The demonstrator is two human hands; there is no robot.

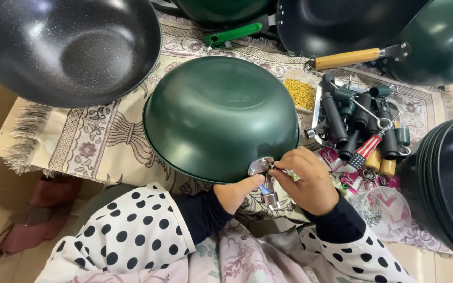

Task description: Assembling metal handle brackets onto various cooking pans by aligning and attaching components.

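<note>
I see the upturned green wok (221,115) mid-frame, just above my hands: left hand (237,193) and right hand (306,181) both pinch its metal bracket (260,166) at the lower rim.

Home workshop: stacked woks (446,183), loose handles (365,126), patterned rug (95,136).

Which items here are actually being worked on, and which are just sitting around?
In hand:
- upturned dark green metal wok
- silver metal handle bracket at its rim
- left hand and right hand at the bracket

Lying about:
- speckled black wok
- pile of loose pan handles
- tray of small yellow pieces
- stack of dark woks
</note>
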